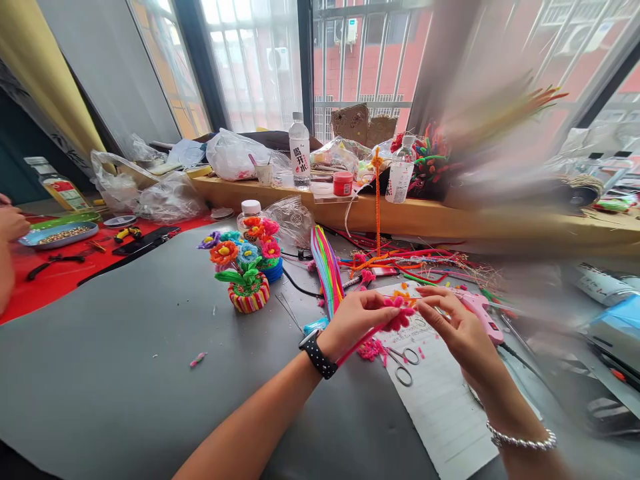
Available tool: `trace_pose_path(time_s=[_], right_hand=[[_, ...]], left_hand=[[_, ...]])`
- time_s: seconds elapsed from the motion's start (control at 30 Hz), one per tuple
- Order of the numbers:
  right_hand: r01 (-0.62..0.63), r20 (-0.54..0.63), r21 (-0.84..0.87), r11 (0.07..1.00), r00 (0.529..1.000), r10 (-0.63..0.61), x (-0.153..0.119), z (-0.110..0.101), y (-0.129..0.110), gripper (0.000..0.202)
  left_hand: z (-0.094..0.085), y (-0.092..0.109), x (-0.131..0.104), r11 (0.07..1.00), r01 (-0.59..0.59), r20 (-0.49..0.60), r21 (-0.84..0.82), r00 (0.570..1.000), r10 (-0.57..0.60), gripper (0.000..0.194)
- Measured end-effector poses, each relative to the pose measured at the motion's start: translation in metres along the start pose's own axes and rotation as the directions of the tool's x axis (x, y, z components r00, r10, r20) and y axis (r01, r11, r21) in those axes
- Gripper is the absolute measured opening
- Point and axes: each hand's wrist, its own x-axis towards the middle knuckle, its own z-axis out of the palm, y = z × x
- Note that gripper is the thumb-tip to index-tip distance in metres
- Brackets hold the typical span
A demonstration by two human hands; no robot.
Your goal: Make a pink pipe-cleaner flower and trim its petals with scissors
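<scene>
My left hand (356, 321), with a dark dotted watch band at the wrist, pinches a pink pipe-cleaner flower (399, 316). Its long pink stem (360, 341) runs back under the palm. At the flower's right side is my right hand (457, 327), wearing a silver bracelet. Its thumb and fingertips close together beside the orange bits; what lies between them is too small to make out. Below the flower, small scissors (403, 365) and pink fuzzy scraps (371, 349) lie on and beside a written paper sheet (445, 420). A pink glue gun (481, 313) rests behind my right hand.
Left of my hands stands a striped pot of pipe-cleaner flowers (249, 293). A bundle of coloured pipe cleaners (327, 267) lies behind my left hand, near an upright orange stem (378, 207). Bottles (300, 150) and bags line the sill. Another person's hand (11, 223) is at far left.
</scene>
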Motion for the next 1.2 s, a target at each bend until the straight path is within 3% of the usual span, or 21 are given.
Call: trace_pose_path(time_s=[0.13,0.27,0.5,0.63,1.0,1.2], right_hand=[[0.023,0.052,-0.056,0.998,0.998,-0.020,-0.002,0.001,0.000,0.022],[-0.003,0.020,-0.042,0.999,1.000,0.004,-0.002,0.006,0.002,0.023],[-0.168,-0.025,0.272,0.947,0.983,0.182,-0.002,0.023,0.012,0.025],[-0.208,-0.071,0.398,0.894,0.964,0.256,-0.002,0.027,0.015,0.028],[-0.028,-0.075,0.167,0.986,0.996,0.041,-0.003,0.020,0.002,0.020],[-0.014,-0.067,0.148,0.989,0.997,0.024,-0.001,0.017,0.006,0.021]], left_hand=[[0.001,0.000,-0.001,0.999,0.031,0.011,0.020,0.999,-0.031,0.025],[0.003,-0.002,-0.001,1.000,0.014,0.001,0.011,1.000,-0.014,0.024],[0.011,-0.004,-0.001,0.997,-0.045,-0.115,-0.067,0.993,0.037,0.024],[0.012,-0.004,-0.001,0.992,-0.001,-0.156,-0.124,0.988,-0.018,0.026],[0.008,0.002,-0.002,0.996,0.081,-0.098,-0.048,0.991,-0.086,0.030],[0.008,0.006,-0.004,0.997,0.072,-0.052,-0.031,0.996,-0.073,0.027]])
